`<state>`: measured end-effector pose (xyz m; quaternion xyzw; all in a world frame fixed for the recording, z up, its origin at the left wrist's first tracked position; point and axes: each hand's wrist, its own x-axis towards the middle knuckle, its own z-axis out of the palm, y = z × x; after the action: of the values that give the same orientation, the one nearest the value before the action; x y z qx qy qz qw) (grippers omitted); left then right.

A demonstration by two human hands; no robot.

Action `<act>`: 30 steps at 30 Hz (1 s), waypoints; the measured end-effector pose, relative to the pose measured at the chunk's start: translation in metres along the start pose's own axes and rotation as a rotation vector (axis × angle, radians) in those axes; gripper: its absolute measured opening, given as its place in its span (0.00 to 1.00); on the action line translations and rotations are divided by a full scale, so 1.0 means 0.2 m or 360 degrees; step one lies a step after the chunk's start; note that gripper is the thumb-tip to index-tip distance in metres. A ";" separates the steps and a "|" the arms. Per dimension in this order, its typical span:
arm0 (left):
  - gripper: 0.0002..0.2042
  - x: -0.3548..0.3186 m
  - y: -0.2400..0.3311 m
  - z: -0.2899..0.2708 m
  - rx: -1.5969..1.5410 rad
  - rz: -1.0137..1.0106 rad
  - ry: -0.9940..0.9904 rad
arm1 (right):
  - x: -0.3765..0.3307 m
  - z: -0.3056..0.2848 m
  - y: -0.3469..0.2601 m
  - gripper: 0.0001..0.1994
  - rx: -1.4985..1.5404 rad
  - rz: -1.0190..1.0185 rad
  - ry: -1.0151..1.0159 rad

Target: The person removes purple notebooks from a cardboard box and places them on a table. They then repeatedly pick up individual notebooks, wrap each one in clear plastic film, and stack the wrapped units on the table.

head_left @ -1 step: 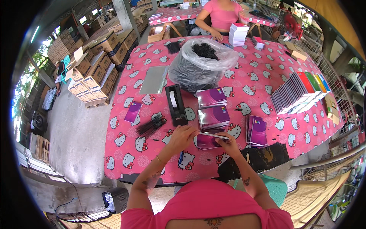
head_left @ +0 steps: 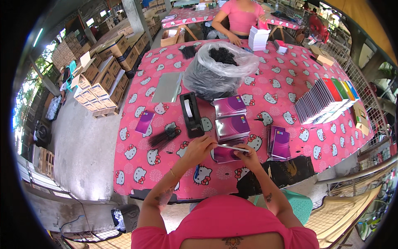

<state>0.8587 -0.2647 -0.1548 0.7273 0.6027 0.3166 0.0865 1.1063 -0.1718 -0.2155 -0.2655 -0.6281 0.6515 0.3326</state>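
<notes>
My right hand point(head_left: 248, 157) is closed round the right end of a thin notebook point(head_left: 233, 147), held edge-on so that its pale page edge shows. At its other end is my left hand point(head_left: 200, 149), fingers pressed together; whether they pinch the notebook or a small piece at its corner, I cannot tell. Purple notebooks point(head_left: 224, 155) lie just beneath. Beyond them sit two more piles of purple notebooks point(head_left: 231, 127). A black tape dispenser point(head_left: 191, 116) stands past my left hand, and loose black spiral coils point(head_left: 164, 137) lie to its left. A blue pen-like object point(head_left: 197, 171) is near my left wrist.
A clear plastic bag point(head_left: 219, 74) full of black coils stands mid-table. Coil-bound purple notebooks point(head_left: 280, 143) lie at right, before a long row of bound notebooks point(head_left: 319, 101). A co-worker point(head_left: 242, 18) stands opposite by a white stack point(head_left: 258, 39). Cartons point(head_left: 101, 85) fill the left.
My hands and the notebook stay almost in place. Across the table, the co-worker's hand has shifted slightly above the white stack, with something red now showing there.
</notes>
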 end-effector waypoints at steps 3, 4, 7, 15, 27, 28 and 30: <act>0.21 0.03 0.09 -0.03 0.0097 -0.0077 -0.0039 | -0.01 0.03 -0.05 0.10 0.0011 -0.0045 0.0059; 0.24 0.07 0.16 -0.05 0.0346 -0.0020 0.0041 | 0.01 0.04 -0.08 0.10 0.0012 -0.0087 0.0085; 0.34 -0.05 0.25 0.07 0.0783 0.0039 -0.0001 | -0.01 0.09 -0.17 0.10 -0.0175 -0.0109 0.0286; 0.40 0.03 0.22 0.06 0.1054 0.0068 0.0066 | -0.02 0.14 -0.28 0.12 -0.0158 -0.0119 0.0235; 0.38 0.04 0.38 -0.02 0.1562 0.0413 -0.0219 | -0.04 0.13 -0.38 0.14 -0.0266 0.0022 0.0109; 0.37 0.10 0.34 -0.04 0.1381 0.0356 -0.0038 | -0.04 0.14 -0.39 0.14 -0.0320 0.0098 0.0038; 0.37 0.26 0.30 -0.14 0.0986 0.0211 0.0301 | -0.03 0.15 -0.41 0.14 -0.0065 0.0071 0.0093</act>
<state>0.8968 -0.2382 -0.0837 0.7241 0.6271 0.1894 -0.2160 1.0958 -0.1967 -0.1327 -0.3052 -0.6253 0.6376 0.3307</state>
